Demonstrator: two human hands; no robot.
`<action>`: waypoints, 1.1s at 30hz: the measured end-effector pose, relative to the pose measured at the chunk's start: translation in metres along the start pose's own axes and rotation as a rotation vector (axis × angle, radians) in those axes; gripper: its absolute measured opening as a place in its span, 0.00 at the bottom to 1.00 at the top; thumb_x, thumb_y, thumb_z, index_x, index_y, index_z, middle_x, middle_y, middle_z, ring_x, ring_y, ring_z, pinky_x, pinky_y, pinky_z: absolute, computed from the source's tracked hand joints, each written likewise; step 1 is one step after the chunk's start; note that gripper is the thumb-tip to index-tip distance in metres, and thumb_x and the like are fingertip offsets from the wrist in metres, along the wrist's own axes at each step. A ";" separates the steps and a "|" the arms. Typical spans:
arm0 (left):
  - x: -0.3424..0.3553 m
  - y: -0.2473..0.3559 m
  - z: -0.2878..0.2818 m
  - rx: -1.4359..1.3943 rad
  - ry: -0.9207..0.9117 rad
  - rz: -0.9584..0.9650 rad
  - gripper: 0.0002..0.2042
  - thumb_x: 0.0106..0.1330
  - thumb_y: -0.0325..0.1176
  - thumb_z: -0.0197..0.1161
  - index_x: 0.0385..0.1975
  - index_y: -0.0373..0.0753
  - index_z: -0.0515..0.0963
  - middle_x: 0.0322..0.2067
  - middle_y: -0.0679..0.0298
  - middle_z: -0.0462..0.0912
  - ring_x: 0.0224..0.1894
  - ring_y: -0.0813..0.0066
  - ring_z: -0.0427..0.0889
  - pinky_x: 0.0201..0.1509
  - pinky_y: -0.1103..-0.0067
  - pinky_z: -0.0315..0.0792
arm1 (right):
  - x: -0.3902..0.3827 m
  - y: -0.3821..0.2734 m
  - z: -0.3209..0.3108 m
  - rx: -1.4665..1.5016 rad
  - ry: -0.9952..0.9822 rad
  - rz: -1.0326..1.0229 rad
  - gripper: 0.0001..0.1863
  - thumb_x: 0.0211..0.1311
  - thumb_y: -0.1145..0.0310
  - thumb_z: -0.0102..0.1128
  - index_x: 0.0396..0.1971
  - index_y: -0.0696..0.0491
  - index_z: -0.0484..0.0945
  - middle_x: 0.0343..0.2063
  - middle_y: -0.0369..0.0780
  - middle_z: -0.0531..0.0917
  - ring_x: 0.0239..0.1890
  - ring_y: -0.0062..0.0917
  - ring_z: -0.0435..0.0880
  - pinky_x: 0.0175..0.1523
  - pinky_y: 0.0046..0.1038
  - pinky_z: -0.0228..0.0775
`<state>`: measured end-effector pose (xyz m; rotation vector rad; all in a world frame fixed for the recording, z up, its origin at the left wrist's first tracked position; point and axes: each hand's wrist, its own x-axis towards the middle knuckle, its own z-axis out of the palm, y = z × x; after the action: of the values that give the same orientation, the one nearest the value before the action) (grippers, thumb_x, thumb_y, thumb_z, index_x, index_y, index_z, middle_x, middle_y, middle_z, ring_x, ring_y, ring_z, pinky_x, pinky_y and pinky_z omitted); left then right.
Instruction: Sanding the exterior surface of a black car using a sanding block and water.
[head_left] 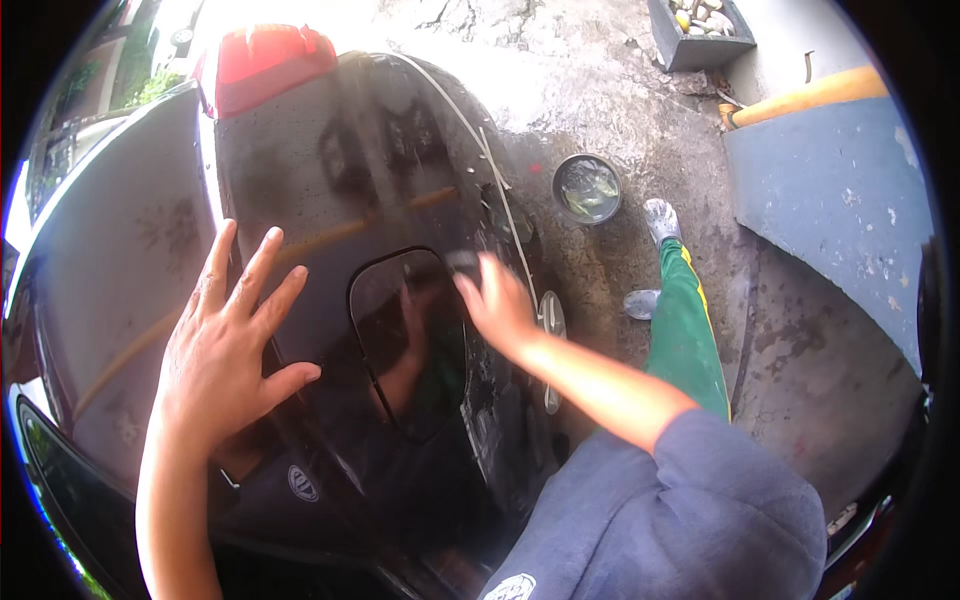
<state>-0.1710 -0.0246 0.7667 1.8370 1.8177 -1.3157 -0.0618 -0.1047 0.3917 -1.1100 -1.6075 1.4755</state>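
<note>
A dark, wet car body [330, 200] fills the left and middle of the view, with its fuel door [412, 330] closed. My left hand [225, 350] is spread wide above the panel left of that door; whether the palm touches the paint cannot be told. To the right of the fuel door, my right hand [498, 305] bends at the car's side, smeared by motion. A small dark thing [463, 263] shows at its fingers, too blurred to name. Streaks of water or suds run along the lower side panel near this hand.
A round bucket [588, 188] of water stands on the wet concrete floor [620, 110]. The red tail light [270, 68] is at the far left. On the right are a blue-grey panel [830, 200] with a yellow edge and a planter of stones [703, 35]. My feet stand beside the car.
</note>
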 end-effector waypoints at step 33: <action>0.009 0.010 -0.004 0.015 -0.003 -0.026 0.43 0.42 0.45 0.77 0.65 0.43 0.74 0.77 0.64 0.56 0.80 0.52 0.43 0.77 0.55 0.59 | 0.086 0.024 -0.017 0.080 -0.088 0.264 0.27 0.69 0.56 0.62 0.55 0.62 0.70 0.46 0.58 0.82 0.52 0.55 0.82 0.54 0.48 0.74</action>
<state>-0.1617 -0.0174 0.7585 1.8238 1.8414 -1.3436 -0.0773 -0.0197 0.3646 -1.2653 -1.4886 1.7652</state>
